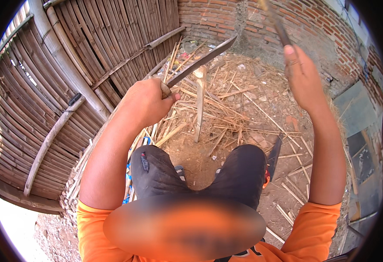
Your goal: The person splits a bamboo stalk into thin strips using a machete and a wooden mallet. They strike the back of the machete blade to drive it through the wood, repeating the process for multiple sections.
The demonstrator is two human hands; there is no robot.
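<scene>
My left hand (pixel 145 102) is closed round the handle of a machete (pixel 204 61). Its long dark blade points up and to the right, passing over or beside the top of a wooden post (pixel 200 105) between my knees and the wall; whether they touch I cannot tell. Raised at the upper right, my right hand (pixel 302 78) grips a long stick-like tool (pixel 278 26), dark near the fingers and tan toward its far end. That far end is blurred and cut off by the frame's edge, so its exact kind is unclear.
Split bamboo strips (pixel 226 113) litter the dirt floor around the post. Beside my right knee lies a dark blade (pixel 275 153) with an orange handle (pixel 267 178). A bamboo wall (pixel 113 39) rises at left, a brick wall (pixel 209 19) behind, and grey slabs (pixel 361 113) lean at right.
</scene>
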